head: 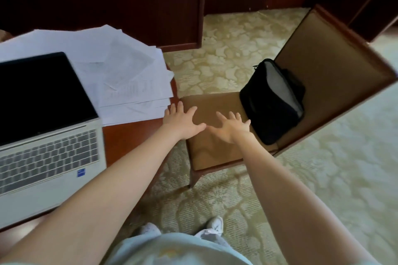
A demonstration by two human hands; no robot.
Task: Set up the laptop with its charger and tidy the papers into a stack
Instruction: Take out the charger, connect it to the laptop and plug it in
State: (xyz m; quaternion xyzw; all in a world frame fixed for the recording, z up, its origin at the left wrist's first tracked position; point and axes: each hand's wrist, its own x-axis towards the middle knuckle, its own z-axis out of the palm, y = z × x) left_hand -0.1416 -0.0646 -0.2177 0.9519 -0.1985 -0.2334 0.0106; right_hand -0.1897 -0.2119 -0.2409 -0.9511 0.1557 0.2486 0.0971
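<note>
An open silver laptop (43, 127) with a dark screen sits on the reddish wooden table (127, 137) at the left. Behind and to its right, loose white papers (120, 71) lie scattered and overlapping. A black laptop bag (273, 101) leans on the seat of a tan chair (215, 148) to the right of the table. Both arms stretch forward over the chair seat. My left hand (183, 120) has its fingers spread, near the table's right edge. My right hand (232, 127) is also spread, just left of the bag. Neither hand holds anything. No charger is visible.
The chair's backrest (336, 66) angles up at the right. Dark wooden furniture panels (150, 2) stand behind the table. Patterned cream carpet (323, 178) covers the floor. My white shoes (213, 228) show at the bottom.
</note>
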